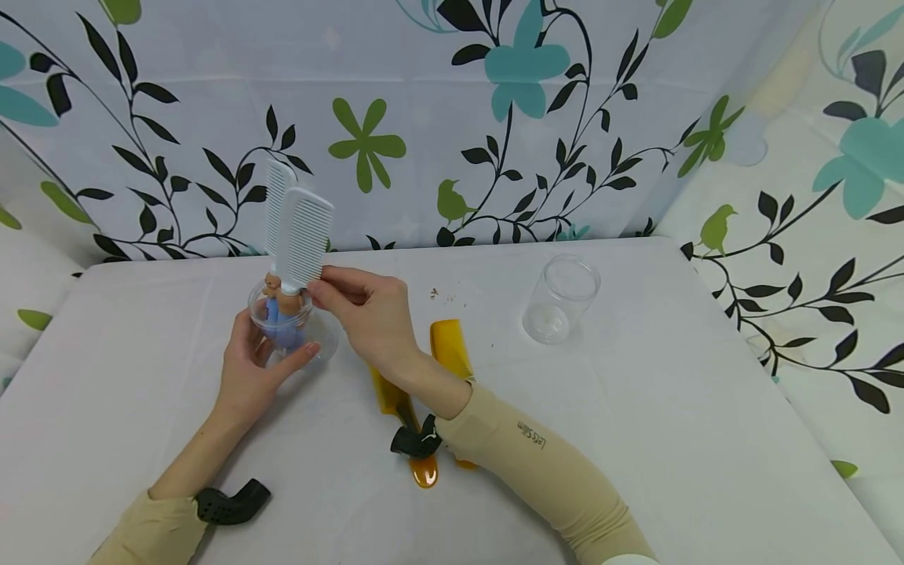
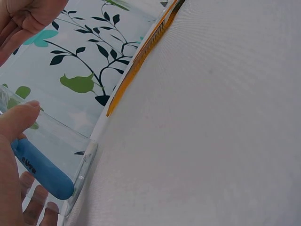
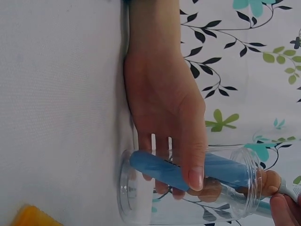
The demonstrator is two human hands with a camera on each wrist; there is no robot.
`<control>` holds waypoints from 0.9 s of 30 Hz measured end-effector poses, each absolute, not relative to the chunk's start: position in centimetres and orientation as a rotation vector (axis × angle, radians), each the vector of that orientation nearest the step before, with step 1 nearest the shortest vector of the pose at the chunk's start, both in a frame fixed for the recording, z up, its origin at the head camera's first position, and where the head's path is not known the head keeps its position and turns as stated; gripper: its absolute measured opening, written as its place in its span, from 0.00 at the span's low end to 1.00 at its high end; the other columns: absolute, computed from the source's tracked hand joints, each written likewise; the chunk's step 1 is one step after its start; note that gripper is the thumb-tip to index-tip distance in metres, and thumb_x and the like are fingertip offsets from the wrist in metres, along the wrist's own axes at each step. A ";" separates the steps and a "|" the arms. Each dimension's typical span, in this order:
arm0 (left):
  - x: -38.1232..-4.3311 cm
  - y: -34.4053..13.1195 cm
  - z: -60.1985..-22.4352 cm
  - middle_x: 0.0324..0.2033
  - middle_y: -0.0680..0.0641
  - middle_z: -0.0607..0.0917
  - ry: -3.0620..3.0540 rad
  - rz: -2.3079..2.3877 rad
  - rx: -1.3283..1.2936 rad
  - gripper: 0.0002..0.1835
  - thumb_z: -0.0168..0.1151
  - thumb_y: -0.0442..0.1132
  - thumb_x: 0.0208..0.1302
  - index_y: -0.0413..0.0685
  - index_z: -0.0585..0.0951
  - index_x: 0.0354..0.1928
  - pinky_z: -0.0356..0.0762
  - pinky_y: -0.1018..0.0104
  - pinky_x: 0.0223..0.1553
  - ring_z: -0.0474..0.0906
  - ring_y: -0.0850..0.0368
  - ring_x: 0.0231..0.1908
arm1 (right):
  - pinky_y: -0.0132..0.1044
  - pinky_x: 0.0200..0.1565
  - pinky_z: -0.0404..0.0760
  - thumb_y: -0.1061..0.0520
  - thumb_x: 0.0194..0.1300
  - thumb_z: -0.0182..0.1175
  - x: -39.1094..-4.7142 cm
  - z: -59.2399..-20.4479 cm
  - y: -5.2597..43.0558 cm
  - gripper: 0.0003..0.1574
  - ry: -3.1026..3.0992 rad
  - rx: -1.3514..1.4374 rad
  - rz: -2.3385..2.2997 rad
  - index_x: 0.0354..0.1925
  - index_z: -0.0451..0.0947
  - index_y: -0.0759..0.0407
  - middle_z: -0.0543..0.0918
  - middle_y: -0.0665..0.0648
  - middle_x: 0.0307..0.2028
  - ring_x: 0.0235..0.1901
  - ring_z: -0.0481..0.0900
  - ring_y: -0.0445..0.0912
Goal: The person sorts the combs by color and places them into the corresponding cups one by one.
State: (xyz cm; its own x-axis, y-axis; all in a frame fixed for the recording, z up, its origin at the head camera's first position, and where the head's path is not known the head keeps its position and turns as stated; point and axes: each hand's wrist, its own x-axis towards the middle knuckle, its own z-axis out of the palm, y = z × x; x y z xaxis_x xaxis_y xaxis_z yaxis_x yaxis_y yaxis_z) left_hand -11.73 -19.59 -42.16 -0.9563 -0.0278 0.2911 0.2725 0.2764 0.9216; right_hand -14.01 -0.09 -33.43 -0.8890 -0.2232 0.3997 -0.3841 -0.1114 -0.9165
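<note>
My left hand (image 1: 246,373) holds a clear jar (image 3: 124,188), its thumb and fingers wrapped around the wall from either side. Two pale blue combs stand upright in the jar, with blue handles (image 3: 160,169) inside and brown bear figures at their necks. The front comb (image 1: 308,235) overlaps the rear comb (image 1: 276,192) in the head view. With thumb and forefinger, my right hand (image 1: 374,314) pinches the front comb at the lower end of its teeth, just above the jar's rim. One handle tip reaches down to the jar's base in the right wrist view.
Two amber-yellow combs lie on the white table: one comb (image 1: 452,349) partly behind my right forearm, the other comb (image 1: 386,392) beneath it. A second clear jar (image 1: 561,306) stands to the right. Small brown crumbs (image 1: 434,293) dot the cloth. A leaf-patterned curtain (image 1: 417,196) hangs behind the table.
</note>
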 end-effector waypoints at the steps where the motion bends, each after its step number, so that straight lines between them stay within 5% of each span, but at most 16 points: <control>1: -11.7 -19.6 -42.2 0.63 0.59 0.69 -2.296 -1.738 -0.227 0.43 0.69 0.24 0.56 0.53 0.60 0.71 0.66 0.84 0.61 0.66 0.67 0.64 | 0.33 0.47 0.86 0.63 0.67 0.64 -14.0 -33.5 -0.1 0.17 -2.018 0.687 2.150 0.52 0.82 0.70 0.87 0.66 0.46 0.41 0.89 0.51; 27: -11.6 -19.8 -42.1 0.64 0.59 0.69 -2.307 -1.735 -0.227 0.43 0.70 0.26 0.58 0.53 0.60 0.71 0.65 0.81 0.63 0.65 0.66 0.64 | 0.31 0.47 0.85 0.61 0.66 0.66 -14.0 -33.8 0.4 0.17 -2.135 0.653 2.120 0.51 0.84 0.66 0.89 0.62 0.44 0.42 0.89 0.46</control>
